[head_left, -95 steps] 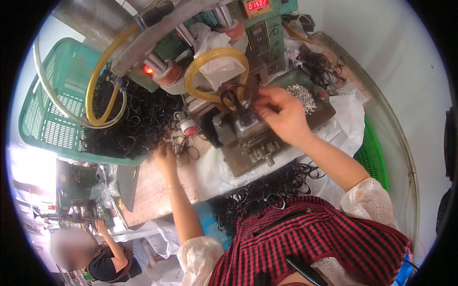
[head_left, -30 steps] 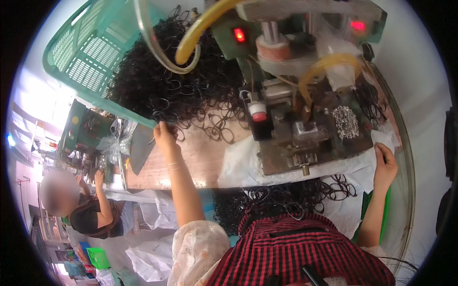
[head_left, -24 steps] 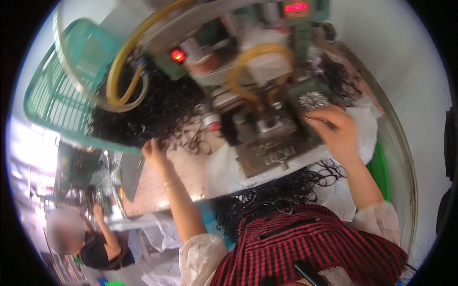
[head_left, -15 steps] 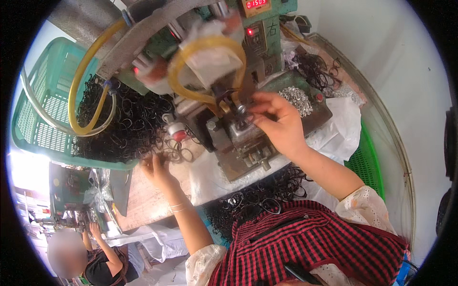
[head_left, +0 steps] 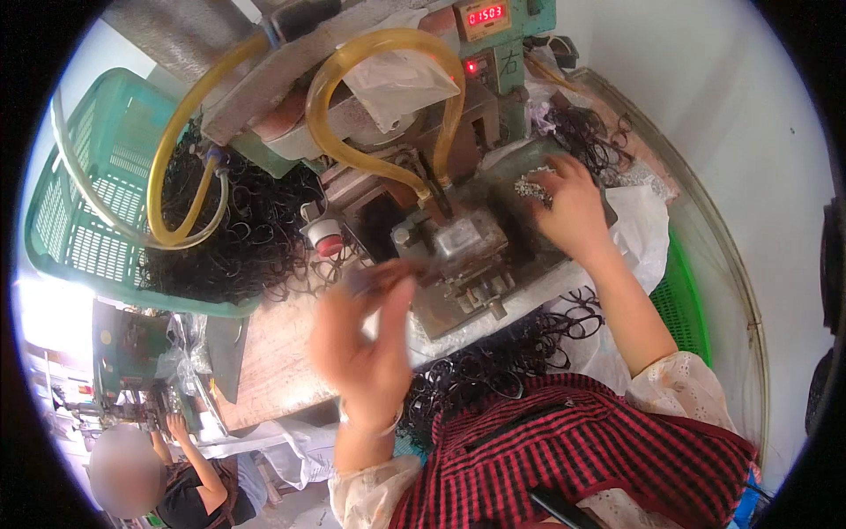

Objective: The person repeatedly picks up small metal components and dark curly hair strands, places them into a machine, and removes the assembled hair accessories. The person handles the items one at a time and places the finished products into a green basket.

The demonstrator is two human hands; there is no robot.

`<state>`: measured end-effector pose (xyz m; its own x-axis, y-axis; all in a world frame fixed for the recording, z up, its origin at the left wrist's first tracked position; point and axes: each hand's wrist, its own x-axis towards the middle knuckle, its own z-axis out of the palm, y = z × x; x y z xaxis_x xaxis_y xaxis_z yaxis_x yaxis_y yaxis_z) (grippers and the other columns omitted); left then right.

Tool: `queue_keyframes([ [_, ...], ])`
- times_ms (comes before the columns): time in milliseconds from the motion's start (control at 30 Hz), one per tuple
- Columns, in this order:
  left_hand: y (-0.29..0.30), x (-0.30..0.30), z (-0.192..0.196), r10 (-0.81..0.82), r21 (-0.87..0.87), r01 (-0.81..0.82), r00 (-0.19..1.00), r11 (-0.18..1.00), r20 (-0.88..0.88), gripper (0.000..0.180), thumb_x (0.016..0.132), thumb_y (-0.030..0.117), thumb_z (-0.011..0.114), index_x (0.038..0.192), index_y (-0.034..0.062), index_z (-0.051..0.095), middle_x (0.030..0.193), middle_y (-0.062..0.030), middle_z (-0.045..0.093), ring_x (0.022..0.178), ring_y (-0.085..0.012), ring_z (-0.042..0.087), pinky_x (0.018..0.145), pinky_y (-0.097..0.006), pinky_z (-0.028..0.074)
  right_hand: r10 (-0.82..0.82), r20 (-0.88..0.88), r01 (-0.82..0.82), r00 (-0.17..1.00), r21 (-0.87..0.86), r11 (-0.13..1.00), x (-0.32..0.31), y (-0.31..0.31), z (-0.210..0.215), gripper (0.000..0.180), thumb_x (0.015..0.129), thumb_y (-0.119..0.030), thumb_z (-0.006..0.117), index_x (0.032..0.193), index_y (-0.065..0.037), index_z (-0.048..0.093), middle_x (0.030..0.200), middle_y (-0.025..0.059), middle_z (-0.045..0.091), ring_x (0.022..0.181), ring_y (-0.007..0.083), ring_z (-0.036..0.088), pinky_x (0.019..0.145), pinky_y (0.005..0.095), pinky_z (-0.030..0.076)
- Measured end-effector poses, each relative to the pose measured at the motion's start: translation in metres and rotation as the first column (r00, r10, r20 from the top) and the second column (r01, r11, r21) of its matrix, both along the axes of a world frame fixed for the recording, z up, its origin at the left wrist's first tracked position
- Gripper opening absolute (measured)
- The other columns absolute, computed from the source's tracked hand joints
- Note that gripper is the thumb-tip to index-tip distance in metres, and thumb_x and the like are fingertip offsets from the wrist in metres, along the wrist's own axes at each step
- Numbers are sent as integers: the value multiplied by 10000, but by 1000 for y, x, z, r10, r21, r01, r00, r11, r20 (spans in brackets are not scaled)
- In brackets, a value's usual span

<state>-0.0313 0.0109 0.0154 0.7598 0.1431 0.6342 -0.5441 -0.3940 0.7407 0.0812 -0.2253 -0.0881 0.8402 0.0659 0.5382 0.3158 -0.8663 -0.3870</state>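
My right hand (head_left: 573, 207) reaches into the dark metal tray (head_left: 589, 238) on the machine's right side. Its thumb and fingers are apart over a pile of small silver metal pieces (head_left: 531, 187). Motion blurs my left hand (head_left: 361, 339), raised in front of the machine's left edge. A dark streak shows at its fingertips; I cannot make out whether they hold anything. Between both hands lies a shiny metal block (head_left: 458, 238) on the press bed, below a yellow hose (head_left: 322, 88) that bends into the tooling.
A green basket (head_left: 44, 231) full of black loops stands on the left. Beside it is a red button (head_left: 329, 244). More black loops (head_left: 476, 375) lie against my checked apron (head_left: 564, 441). A bright green basket (head_left: 674, 304) sits at right. Another person (head_left: 198, 489) works at lower left.
My right hand has gone from the press tooling to the tray of silver pieces. My left hand has come from the loops by the basket toward the press. The yellow hose sits higher.
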Motion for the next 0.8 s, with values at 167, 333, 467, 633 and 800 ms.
queue_keyframes([
  [167,-13,35,-13,-25,-40,23,999,999,-44,180,832,-30,695,992,-34,611,873,-81,695,768,-89,642,685,-237,544,-50,109,52,993,-17,998,19,-16,-43,176,715,-72,696,890,-71,676,1103,145,628,1104,348,553,907,433,469],
  [333,-23,42,-6,59,103,-59,998,993,-1,135,834,6,695,950,0,626,800,-110,665,694,-158,654,630,-267,532,-69,-44,76,997,181,981,35,-32,-52,142,757,-111,699,895,-79,698,1010,146,660,1031,347,589,862,430,487],
  [467,-25,46,-15,70,171,-98,985,980,158,151,817,-3,706,934,-14,611,822,-77,641,703,-124,614,626,-243,523,-20,-21,21,1000,79,997,29,-34,-47,178,796,-169,695,930,-51,690,1048,147,661,1033,336,592,860,426,484],
  [633,-22,33,-18,72,143,-89,991,986,116,199,806,-4,714,985,-11,628,890,-113,676,769,-181,668,682,-271,537,27,104,-14,994,-123,992,24,-11,-43,139,779,-134,676,877,-46,633,1083,152,617,1084,349,543,844,440,482],
  [800,47,-4,-71,422,82,-475,839,876,345,250,791,-12,711,1029,-18,633,1027,-125,680,934,-226,645,836,-332,501,18,130,-12,991,-51,999,18,-15,-36,106,775,-88,645,873,-53,626,951,140,636,992,354,581,818,439,483],
])
